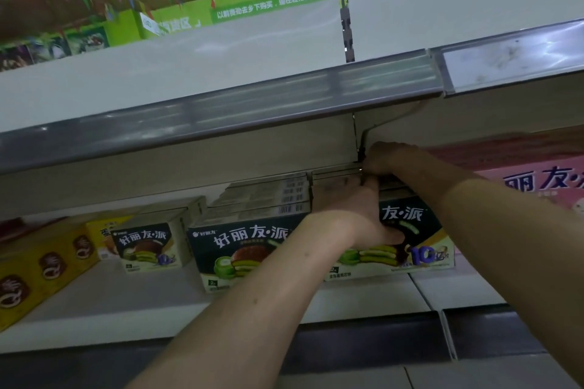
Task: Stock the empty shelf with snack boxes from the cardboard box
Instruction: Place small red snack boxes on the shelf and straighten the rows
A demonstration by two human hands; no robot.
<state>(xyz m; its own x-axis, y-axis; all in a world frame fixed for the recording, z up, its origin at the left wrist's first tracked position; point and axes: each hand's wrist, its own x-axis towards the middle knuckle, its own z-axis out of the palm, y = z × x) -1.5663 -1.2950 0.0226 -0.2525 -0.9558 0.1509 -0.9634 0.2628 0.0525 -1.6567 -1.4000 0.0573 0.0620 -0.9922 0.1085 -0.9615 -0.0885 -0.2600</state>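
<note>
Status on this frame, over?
Left hand grips front green snack box, thumb on its face. Right hand behind it, grip unclear. Upper shelf edge close overhead.

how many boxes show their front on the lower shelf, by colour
dark green boxes: 3
yellow boxes: 2
pink box: 1
total: 6, counting only boxes whose fronts show, not the rows behind them
</note>
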